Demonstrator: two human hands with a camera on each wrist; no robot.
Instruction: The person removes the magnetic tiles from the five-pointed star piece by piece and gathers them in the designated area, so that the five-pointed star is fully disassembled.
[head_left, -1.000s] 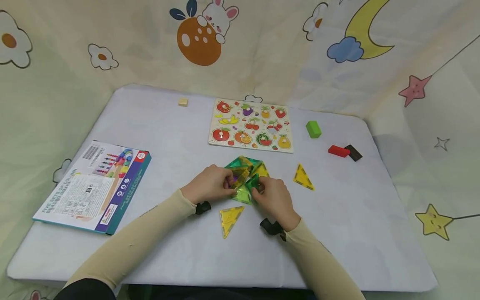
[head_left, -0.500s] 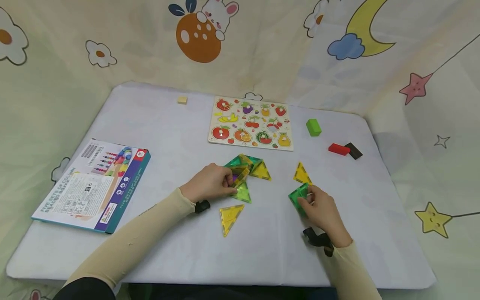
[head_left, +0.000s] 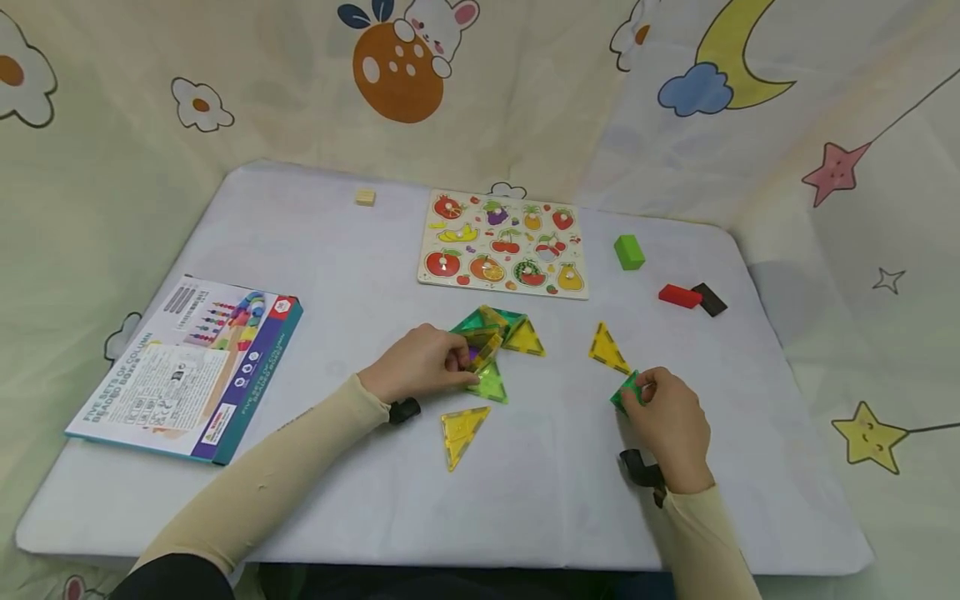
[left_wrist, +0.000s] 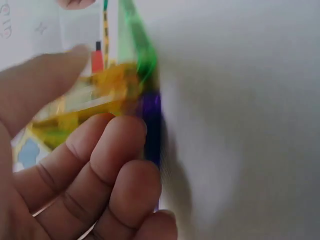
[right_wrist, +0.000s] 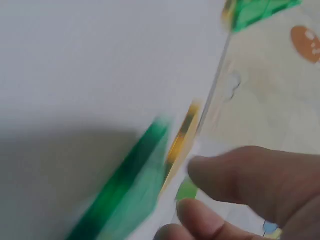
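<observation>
My left hand [head_left: 423, 360] grips the near side of a cluster of translucent green, yellow and purple plastic tiles [head_left: 491, 337]. In my right hand [head_left: 670, 427] I pinch a translucent green plastic tile [head_left: 626, 387], tilted, just beside the tip of a translucent yellow plastic triangle [head_left: 608, 348]. Nearer me lies a second yellow triangle [head_left: 462, 433]; beyond the cluster, a flat rectangular fruit-picture board [head_left: 502, 244].

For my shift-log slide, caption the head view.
Left hand holds a translucent tile cluster while the right hand holds a green tile beside a yellow triangular tile.
</observation>
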